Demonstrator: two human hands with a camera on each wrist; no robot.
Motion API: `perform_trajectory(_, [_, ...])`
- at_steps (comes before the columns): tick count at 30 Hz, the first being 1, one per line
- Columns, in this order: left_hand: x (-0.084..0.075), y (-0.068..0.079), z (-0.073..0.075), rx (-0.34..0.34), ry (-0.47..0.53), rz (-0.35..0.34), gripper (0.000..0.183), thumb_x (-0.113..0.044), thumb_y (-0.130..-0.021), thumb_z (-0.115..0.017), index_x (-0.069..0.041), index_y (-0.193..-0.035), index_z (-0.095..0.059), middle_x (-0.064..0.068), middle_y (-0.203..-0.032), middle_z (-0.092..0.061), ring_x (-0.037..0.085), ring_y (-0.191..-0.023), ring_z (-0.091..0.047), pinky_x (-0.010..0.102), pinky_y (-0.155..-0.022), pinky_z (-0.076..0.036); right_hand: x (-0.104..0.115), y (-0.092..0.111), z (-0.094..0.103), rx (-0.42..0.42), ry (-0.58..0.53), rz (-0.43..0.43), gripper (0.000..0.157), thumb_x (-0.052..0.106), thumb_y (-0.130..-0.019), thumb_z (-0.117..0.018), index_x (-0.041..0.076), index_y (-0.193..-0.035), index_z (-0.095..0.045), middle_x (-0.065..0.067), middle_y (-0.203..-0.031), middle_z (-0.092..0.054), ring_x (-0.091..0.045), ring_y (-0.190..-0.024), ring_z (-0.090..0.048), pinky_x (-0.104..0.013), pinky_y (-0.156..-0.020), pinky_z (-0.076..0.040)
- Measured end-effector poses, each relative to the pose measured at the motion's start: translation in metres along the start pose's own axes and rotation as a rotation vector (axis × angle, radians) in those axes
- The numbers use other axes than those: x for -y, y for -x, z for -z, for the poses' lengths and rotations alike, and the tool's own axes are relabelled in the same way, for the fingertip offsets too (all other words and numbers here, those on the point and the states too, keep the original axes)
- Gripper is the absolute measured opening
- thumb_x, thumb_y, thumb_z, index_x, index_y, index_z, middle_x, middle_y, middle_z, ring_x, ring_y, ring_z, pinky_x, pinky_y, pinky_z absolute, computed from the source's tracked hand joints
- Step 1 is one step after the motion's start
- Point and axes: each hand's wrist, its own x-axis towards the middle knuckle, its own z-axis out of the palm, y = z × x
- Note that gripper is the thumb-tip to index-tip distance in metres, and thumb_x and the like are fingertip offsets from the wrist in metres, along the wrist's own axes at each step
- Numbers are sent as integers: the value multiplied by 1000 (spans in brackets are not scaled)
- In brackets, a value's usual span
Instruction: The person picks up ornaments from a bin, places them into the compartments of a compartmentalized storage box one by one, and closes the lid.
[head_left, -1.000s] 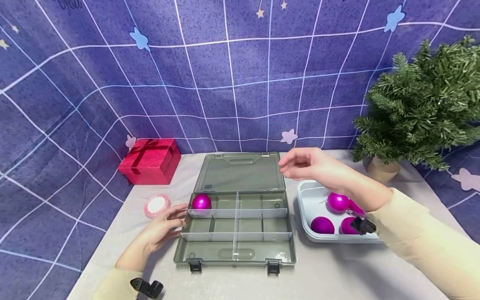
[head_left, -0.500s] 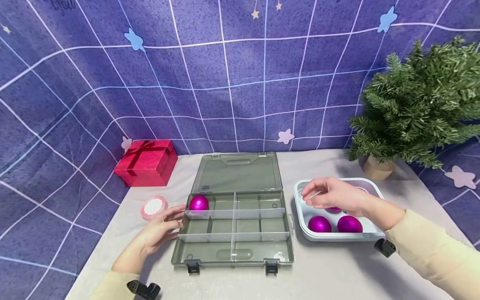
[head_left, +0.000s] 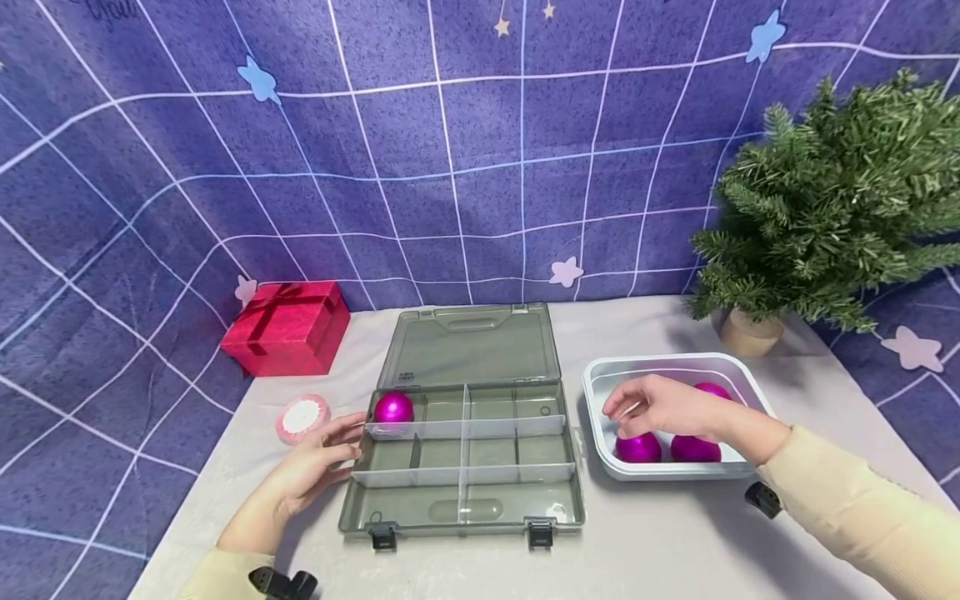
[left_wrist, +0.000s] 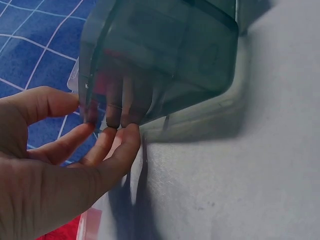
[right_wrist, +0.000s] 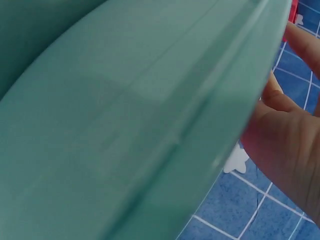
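1. A blue cloth (head_left: 420, 133) patterned with grid lines and stars is hanging behind a pale tabletop (head_left: 637, 537).
2. The left hand (head_left: 307, 467) is reaching in from the lower left, its relaxed, slightly bent fingers touching the left side wall of a grey-green divided box (head_left: 408, 504).
3. The right hand (head_left: 663, 408) is hovering palm down over a light plastic tray (head_left: 675, 477), its fingers loosely bent, thumb and fingertips standing apart, gripping nothing.
4. Directly below the right fingertips, a magenta ball (head_left: 639, 450) is lying in the tray's near-left corner; whether they are touching it, I cannot tell.
5. A second ball (head_left: 696, 450) is sitting just to its right, and a third (head_left: 712, 389) is partly showing beyond the wrist.
6. Another ball (head_left: 393, 408) is resting in the box's far-left compartment, while the lid (head_left: 476, 346) is lying folded back.
7. A red gift box (head_left: 288, 333) and a pink roll (head_left: 303, 418) are standing left; a small artificial tree (head_left: 825, 208) is rising right.
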Motion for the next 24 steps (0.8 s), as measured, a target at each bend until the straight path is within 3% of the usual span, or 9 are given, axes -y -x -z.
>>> perform_trajectory(8, [0, 0, 0, -27, -22, 10, 71, 0, -93, -55, 5, -157, -26, 31, -158, -30, 19, -117, -54, 40, -94, -44, -1, 7, 10, 82, 94, -19, 36, -5, -79, -75, -12, -111, -63, -16, -105, -71, -36, -104, -66, -26, -85, -53])
perform_trajectory(17, [2, 0, 0, -24, -15, 6, 71, 0, -93, -55, 5, -158, -26, 32, -158, -29, 21, -117, -53, 42, -96, -43, -3, 9, 14, 132, 273, -24, 35, -6, -69, -79, 0, -103, -71, -2, -99, -71, -22, -96, -67, -33, -84, -52])
perform_trajectory(24, [1, 0, 0, -42, -18, 12, 71, -1, -92, -57, 4, -157, -28, 31, -157, -30, 23, -121, -52, 42, -96, -44, -8, 9, 17, 112, 348, 7, 27, 6, -74, -83, 5, -100, -73, 3, -95, -72, -18, -92, -68, -31, -82, -53])
